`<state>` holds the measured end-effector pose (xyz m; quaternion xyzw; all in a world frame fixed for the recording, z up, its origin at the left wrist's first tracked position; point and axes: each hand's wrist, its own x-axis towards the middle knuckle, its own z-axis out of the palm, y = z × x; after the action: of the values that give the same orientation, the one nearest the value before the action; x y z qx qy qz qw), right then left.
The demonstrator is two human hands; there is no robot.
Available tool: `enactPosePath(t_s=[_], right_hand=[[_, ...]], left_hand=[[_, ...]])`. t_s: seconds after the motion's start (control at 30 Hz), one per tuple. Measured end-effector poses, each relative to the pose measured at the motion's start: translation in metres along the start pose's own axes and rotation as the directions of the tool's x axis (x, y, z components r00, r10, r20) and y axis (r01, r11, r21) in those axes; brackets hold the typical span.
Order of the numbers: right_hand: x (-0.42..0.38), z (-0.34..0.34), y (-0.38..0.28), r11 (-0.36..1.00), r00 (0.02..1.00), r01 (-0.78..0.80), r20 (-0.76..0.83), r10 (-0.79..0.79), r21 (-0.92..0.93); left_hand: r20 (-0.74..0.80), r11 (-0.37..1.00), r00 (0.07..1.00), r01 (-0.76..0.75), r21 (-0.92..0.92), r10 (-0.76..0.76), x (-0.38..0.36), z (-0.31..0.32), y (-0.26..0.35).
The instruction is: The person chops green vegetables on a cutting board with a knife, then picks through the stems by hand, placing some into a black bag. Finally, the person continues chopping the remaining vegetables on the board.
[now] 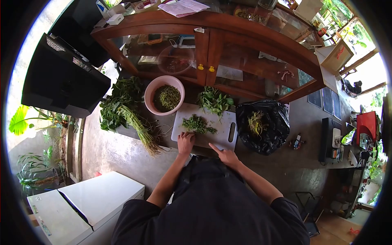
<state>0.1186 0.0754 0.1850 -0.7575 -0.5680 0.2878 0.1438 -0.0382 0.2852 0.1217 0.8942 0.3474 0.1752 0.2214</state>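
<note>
A white cutting board (185,112) lies on the counter in front of me, with a pile of chopped greens (196,123) on it. My left hand (186,141) rests at the board's near left part, fingers bent down and a little apart, just below the pile. Near the board's front edge, my right hand (228,157) is closed with its index finger stretched forward. It grips what looks like a knife; a flat brownish blade (201,141) shows between the hands, its handle hidden. Uncut leafy greens (214,100) lie at the board's far edge.
Left of the board stand a pink bowl (148,100) of chopped greens and a large bundle of stemmed greens (132,118). On the right, a black plastic bag (265,141) holds yellowed scraps. Behind is a wooden glass-door cabinet (208,49). A white appliance (98,196) stands lower left.
</note>
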Motion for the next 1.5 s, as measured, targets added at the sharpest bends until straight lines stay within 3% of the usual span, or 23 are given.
enactPosePath(t_s=[0.2,0.47,0.67,1.5], right_hand=[[-0.009,-0.003,0.011,0.993,0.991,0.086,-0.098,-0.094,-0.083],[-0.006,-0.027,-0.002,0.99,0.985,-0.082,0.141,0.098,-0.113],[-0.007,-0.038,-0.011,0.985,0.968,-0.115,0.206,0.14,-0.125],[0.006,0.001,-0.007,0.998,0.995,-0.05,0.089,0.052,-0.03]], left_hand=[[0.006,1.0,1.0,-0.021,-0.015,0.021,-0.001,-0.003,0.0],[0.015,1.0,1.0,0.002,-0.029,-0.002,-0.002,0.001,-0.008],[0.031,1.0,1.0,0.002,-0.005,-0.002,-0.002,0.001,-0.007],[-0.047,0.999,0.998,0.037,0.029,-0.036,-0.003,0.001,0.001]])
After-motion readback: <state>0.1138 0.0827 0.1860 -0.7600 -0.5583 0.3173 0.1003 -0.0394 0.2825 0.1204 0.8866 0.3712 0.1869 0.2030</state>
